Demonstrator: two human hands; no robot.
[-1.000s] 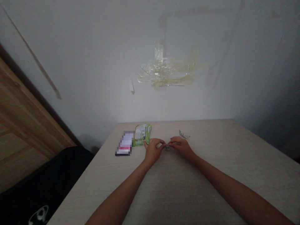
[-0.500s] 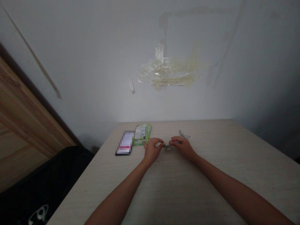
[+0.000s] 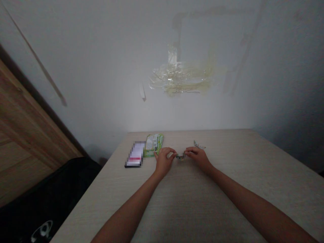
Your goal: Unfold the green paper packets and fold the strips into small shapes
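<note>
A phone [image 3: 135,155], its display pixelated, lies toward the left of the table [image 3: 113,189]. Wrinkled clear tape [image 3: 174,79] clings to the pale wall [image 3: 101,60]. Left of the table, black fabric [image 3: 63,185] bears a white print, near wooden panelling [image 3: 20,125].

Free tabletop [image 3: 253,165] rightward; green packets [image 3: 153,143] leftward

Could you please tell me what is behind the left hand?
Beyond the left hand, slightly leftward, overlapping green-and-white packets lie on the table. Any packet corner or tabletop directly covered by the hand cannot be seen.
</note>
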